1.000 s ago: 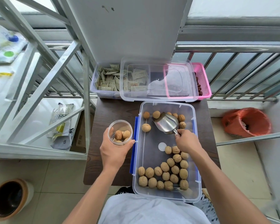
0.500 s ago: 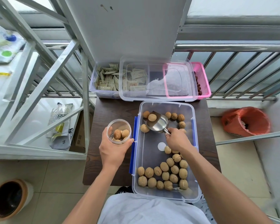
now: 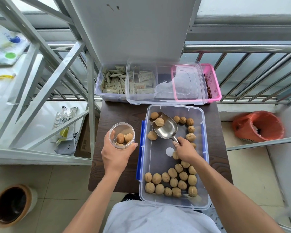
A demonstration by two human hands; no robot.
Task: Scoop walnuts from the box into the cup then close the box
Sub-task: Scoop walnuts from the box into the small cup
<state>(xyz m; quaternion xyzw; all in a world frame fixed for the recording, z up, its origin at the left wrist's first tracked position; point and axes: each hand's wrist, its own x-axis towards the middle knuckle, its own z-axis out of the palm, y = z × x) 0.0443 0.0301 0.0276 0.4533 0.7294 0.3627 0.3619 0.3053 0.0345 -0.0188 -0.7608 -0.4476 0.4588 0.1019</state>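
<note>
A clear plastic box (image 3: 207, 165) with blue side clips lies open on the small dark table (image 3: 118, 115). Walnuts (image 3: 172, 182) are heaped at its near end and strung along its far right. My right hand (image 3: 186, 151) grips the handle of a metal scoop (image 3: 165, 126) inside the box's far left; one walnut (image 3: 159, 121) sits in the scoop. My left hand (image 3: 115, 155) holds a clear cup (image 3: 122, 134) just left of the box, with a few walnuts in it. The box's clear lid (image 3: 165, 83) rests on the containers behind.
A clear bin of sachets (image 3: 112, 81) and a pink basket (image 3: 212, 81) stand at the table's far edge against a metal railing (image 3: 242, 48). An orange-lined bin (image 3: 259, 126) is on the floor right, a brown pot (image 3: 11, 205) at lower left, metal shelving (image 3: 40, 91) to the left.
The scoop has swung from the box's far right towards its far left and taken up one walnut. My right hand moved left with it. The cup stays held in place.
</note>
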